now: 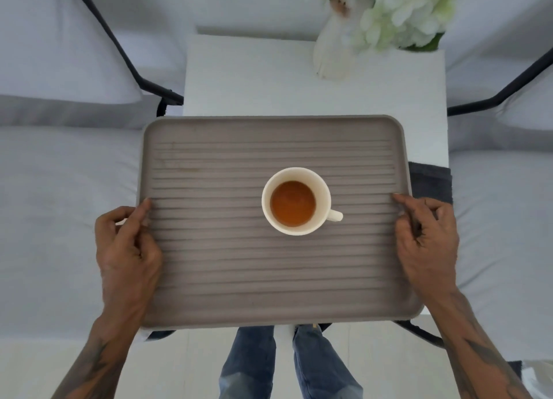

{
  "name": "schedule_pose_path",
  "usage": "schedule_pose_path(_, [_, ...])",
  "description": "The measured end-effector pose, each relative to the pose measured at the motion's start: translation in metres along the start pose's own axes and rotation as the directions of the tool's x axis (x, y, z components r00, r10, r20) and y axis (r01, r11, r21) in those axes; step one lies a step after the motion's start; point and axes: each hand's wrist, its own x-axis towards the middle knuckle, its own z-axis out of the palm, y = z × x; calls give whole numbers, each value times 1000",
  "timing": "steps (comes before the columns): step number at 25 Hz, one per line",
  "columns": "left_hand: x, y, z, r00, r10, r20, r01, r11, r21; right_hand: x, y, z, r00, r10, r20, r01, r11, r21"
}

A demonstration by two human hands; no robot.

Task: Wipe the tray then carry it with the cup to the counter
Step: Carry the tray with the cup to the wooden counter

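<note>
A taupe ribbed tray (pixel 209 279) fills the middle of the head view, its near edge out over my legs. Slightly right of its centre stands a cream cup (pixel 296 201) of amber tea, handle pointing right. My left hand (pixel 128 249) grips the tray's left rim, thumb on top. On the opposite rim my right hand (pixel 425 243) holds the same way. A dark cloth (pixel 431 183) lies on the table just beyond the right rim, partly hidden by the tray.
Under the tray's far half is a white table (pixel 269 78) with a white vase of pale flowers (pixel 338 48) at its far right. Pale cushioned chairs with black frames (pixel 125 57) flank the table. My jeans (pixel 254 365) show below.
</note>
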Motion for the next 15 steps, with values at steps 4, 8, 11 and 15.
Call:
schedule_pose_path(4, [4,36,-54,999,7,-49,-8,1000,-20,4,-41,-55,999,-28,-23,28,1000,-6])
schedule_pose_path(8, [5,84,-127,994,48,-102,-52,998,-40,12,-107,-129,999,-40,0,40,998,39])
schedule_pose_path(11, [1,120,-187,975,163,-148,-168,986,-19,15,-157,-190,997,-82,11,80,992,96])
schedule_pose_path(15, [-11,161,-258,968,163,-193,-175,983,-50,23,-208,-253,982,-190,5,188,975,118])
